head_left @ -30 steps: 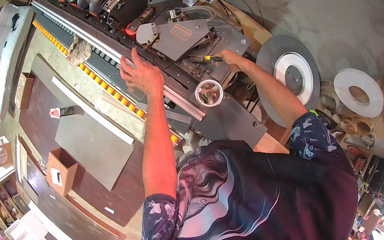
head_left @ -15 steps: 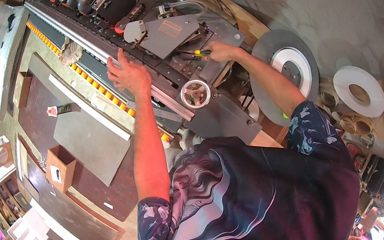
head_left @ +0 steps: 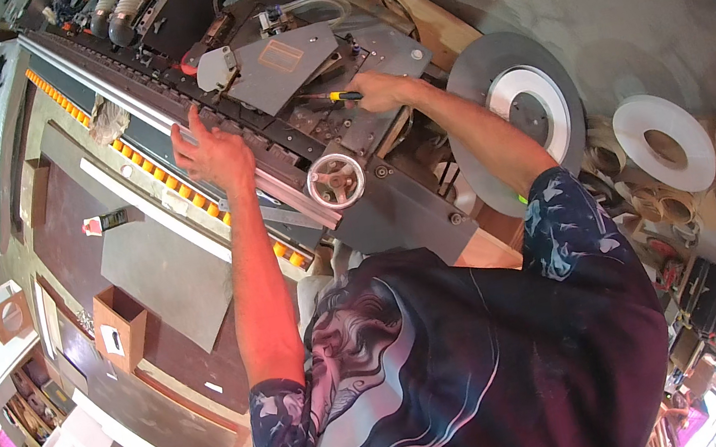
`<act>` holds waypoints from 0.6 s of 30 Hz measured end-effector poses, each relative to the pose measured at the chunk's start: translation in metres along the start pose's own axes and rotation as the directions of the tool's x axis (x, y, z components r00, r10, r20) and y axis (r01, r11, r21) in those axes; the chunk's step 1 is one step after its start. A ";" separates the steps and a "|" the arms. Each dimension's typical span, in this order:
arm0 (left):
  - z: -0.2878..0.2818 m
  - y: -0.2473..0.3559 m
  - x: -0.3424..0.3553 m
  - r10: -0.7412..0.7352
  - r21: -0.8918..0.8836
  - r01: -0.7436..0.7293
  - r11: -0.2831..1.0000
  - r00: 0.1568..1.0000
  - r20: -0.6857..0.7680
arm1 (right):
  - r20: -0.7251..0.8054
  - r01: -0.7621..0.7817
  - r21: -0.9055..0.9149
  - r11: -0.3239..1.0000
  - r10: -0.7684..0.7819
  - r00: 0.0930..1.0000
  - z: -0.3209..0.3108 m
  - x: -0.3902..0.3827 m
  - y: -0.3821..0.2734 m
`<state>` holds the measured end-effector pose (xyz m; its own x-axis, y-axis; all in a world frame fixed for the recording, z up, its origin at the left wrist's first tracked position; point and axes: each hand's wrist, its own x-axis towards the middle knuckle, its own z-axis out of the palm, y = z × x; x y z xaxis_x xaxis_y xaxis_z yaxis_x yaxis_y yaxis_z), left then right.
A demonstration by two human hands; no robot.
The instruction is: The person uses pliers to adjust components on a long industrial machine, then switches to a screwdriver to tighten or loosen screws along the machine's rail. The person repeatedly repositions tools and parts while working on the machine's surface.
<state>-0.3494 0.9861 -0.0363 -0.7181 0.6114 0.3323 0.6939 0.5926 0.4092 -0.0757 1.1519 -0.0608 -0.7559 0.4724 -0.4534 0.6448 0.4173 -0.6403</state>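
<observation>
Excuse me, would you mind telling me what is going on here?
Someone is at a machine, the right hand gripping a yellow-and-black-handled tool beside a grey plate. The left hand is spread at the long silver rail; whether it presses there is unclear. Neither hand is on the handwheel.

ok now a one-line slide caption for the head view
Right hand holding a yellow-and-black-handled tool at the machine, left hand open over the metal rail.
</observation>
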 end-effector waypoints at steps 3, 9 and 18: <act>-0.001 0.002 -0.001 -0.006 -0.013 0.006 1.000 1.000 0.012 | 0.027 0.044 -0.004 0.999 -0.044 0.999 -0.001 -0.003 0.000; -0.004 0.003 -0.001 -0.016 -0.039 0.016 0.999 1.000 0.017 | 0.105 0.015 0.265 0.964 -0.045 0.993 0.001 0.002 0.019; -0.001 0.001 -0.002 0.017 -0.033 -0.017 0.999 1.000 -0.021 | 0.114 0.118 0.014 0.993 -0.119 0.986 -0.007 0.011 0.012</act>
<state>-0.3473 0.9855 -0.0357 -0.7075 0.6101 0.3567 0.7040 0.5642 0.4314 -0.0754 1.1669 -0.0689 -0.8352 0.3274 -0.4418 0.5493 0.4593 -0.6981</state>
